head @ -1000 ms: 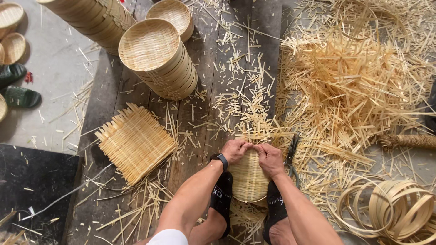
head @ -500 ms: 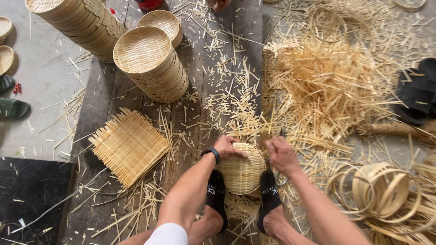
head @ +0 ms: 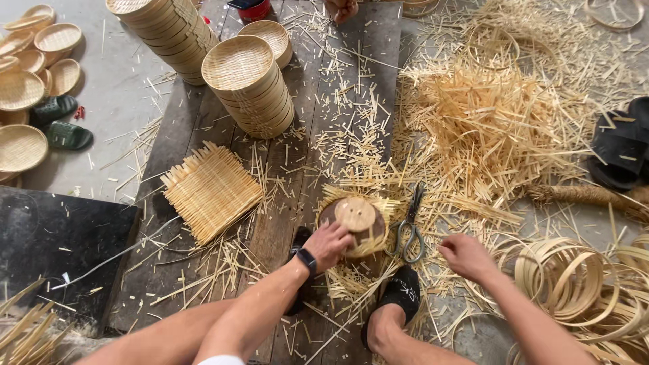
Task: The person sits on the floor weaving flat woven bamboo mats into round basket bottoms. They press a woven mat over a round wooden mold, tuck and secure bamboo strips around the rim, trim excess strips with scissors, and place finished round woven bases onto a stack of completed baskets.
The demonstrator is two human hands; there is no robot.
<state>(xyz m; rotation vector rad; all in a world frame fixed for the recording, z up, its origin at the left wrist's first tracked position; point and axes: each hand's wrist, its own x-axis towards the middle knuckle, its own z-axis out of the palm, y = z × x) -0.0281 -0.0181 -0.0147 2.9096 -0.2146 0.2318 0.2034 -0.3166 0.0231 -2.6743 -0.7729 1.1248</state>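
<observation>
Your left hand [head: 329, 243] rests on the near edge of a round wooden mould [head: 353, 223], fingers curled over its rim and gripping it; a fringe of woven bamboo sticks out from under the mould on its right and far sides. The mould sits on the dark wooden planks [head: 284, 223] of the floor, just in front of your feet in black slippers [head: 400, 292]. Your right hand [head: 465, 257] hovers apart from it to the right, fingers loosely bent and holding nothing, just beside a pair of scissors [head: 410, 226] that lies with its blades pointing away from you, right next to the mould. To the left of the mould lies a flat square woven bamboo mat [head: 211, 190]. Further off stands a stack of finished round baskets [head: 249, 84]. A heap of loose bamboo strips [head: 487, 128] spreads to the far right, and coils of bamboo hoops [head: 574, 284] lie near your right forearm.
</observation>
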